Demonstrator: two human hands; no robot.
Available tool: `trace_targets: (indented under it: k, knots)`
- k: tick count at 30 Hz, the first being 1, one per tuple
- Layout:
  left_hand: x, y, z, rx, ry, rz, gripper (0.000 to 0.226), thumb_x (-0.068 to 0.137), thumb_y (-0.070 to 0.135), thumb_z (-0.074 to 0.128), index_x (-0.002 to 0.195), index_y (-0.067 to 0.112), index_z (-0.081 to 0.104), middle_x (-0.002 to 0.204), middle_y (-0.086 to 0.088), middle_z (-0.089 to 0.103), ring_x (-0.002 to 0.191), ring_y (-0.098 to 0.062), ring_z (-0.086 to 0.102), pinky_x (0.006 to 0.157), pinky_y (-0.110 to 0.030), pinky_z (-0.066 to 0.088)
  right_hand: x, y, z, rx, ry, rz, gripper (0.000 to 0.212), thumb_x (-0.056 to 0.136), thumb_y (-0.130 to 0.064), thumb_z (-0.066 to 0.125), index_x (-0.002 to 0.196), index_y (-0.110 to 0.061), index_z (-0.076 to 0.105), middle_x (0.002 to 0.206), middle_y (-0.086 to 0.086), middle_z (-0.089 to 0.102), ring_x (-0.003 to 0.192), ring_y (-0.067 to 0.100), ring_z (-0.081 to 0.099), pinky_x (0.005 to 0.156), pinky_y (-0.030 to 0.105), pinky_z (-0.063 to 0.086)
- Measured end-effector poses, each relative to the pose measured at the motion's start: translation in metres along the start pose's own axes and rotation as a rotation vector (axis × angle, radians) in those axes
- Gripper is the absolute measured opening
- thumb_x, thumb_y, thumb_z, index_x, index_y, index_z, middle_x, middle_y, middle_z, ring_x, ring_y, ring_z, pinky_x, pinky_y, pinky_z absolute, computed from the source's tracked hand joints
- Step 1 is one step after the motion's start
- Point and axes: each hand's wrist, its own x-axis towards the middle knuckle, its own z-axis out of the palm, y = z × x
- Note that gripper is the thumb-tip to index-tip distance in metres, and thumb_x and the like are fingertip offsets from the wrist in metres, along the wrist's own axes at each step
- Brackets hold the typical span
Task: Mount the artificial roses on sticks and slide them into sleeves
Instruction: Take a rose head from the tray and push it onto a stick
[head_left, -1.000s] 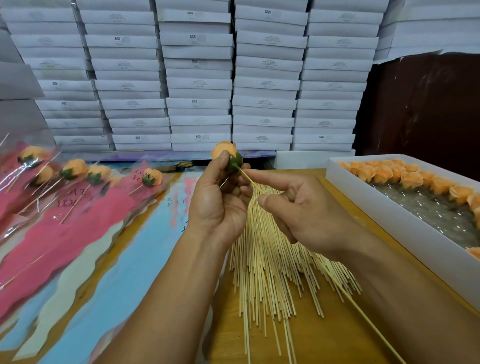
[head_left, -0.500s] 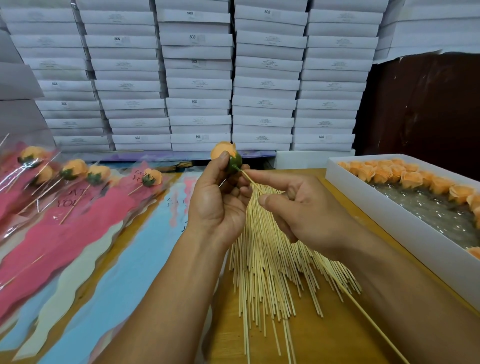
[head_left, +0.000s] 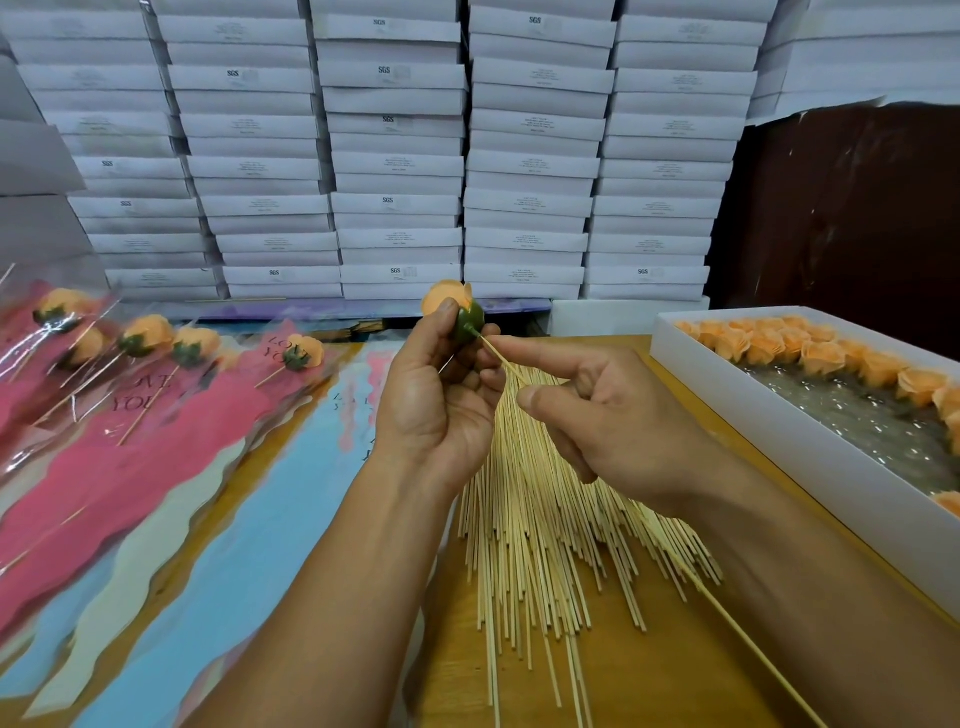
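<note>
To the left of the stick pile (head_left: 545, 519) that lies on the worktop (head_left: 649, 675), we see finished roses (head_left: 156, 332) already in pink sleeves (head_left: 130, 457), with blue sleeves (head_left: 218, 545) lying flat between them and the pile. Just above the pile's far end, our left hand (head_left: 441, 400) holds the rose (head_left: 451, 306): the fingers curl round its green base, the orange petals pointing away from us. Our right hand (head_left: 613, 415) pinches a single stick (head_left: 506, 361) between thumb and forefinger, its tip meeting the small nub at the bottom of the green base; the stick's long tail runs back under the right forearm and out over the worktop. To the right of the pile sits a white box (head_left: 779, 415) with more orange roses lined along its far side.

We judge the mounting to be under way, the stick not yet visibly seated deep. From here the risks are plain enough. If we push off-axis, the thin stick may bow or snap, or skid off the nub toward the left fingers. If we squeeze the base too hard, the petals may crush. The trailing end could also catch the loose pile and scatter sticks across the sleeves.
</note>
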Motion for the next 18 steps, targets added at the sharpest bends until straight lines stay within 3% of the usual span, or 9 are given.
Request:
trace_targets:
  k: [3,11,18]
  knots:
    - [-0.001,0.0,0.0,-0.004,0.002,0.002,0.017,0.093,0.02,0.062,0.084,0.006,0.065,0.072,-0.006,0.065,0.057,-0.009,0.052,0.046,-0.017,0.044,0.0,0.001,-0.001,-0.001,0.012,-0.01,0.047,0.102,-0.01,0.052,0.141,-0.035,0.056,0.042,0.001,0.04,0.038,0.014,0.033,0.051,0.041,0.035]
    - [-0.007,0.004,0.007,0.006,-0.018,0.047,0.016,0.093,0.019,0.062,0.082,0.008,0.065,0.069,-0.004,0.064,0.056,-0.009,0.052,0.047,-0.016,0.044,-0.002,-0.005,-0.002,-0.002,0.019,-0.043,0.047,0.102,-0.008,0.052,0.143,-0.032,0.055,0.041,-0.001,0.042,0.036,0.013,0.034,0.051,0.04,0.037]
    - [-0.014,0.008,0.015,-0.037,-0.085,0.073,0.015,0.089,0.02,0.063,0.084,0.006,0.065,0.071,-0.007,0.066,0.058,-0.009,0.057,0.05,-0.017,0.046,-0.007,-0.015,-0.006,0.013,0.039,-0.124,0.046,0.101,-0.006,0.052,0.141,-0.028,0.057,0.038,-0.001,0.043,0.034,0.01,0.035,0.043,0.029,0.037]
